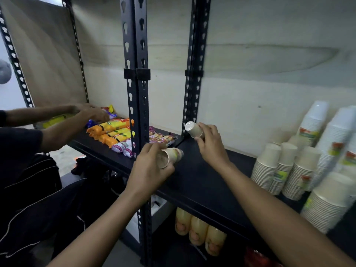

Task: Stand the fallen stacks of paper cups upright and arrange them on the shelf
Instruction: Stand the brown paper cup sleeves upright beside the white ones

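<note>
Sideways cup (pixel 172 155) inside left grip (pixel 152 169)

Coloured labels on the stacked paper cups (pixel 279 174) and print on the snack packets (pixel 111 130) were too blurred to read.

Rightmost cup stacks (pixel 345 132) blurred and cropped at the right edge.

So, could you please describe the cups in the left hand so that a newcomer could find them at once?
Start at the black shelf, just right of the twin slotted uprights. Above it, the left hand grips the lower, nearer cups. Their open mouth faces the camera, whereas the upper cups in the right hand show a closed white base.
</note>
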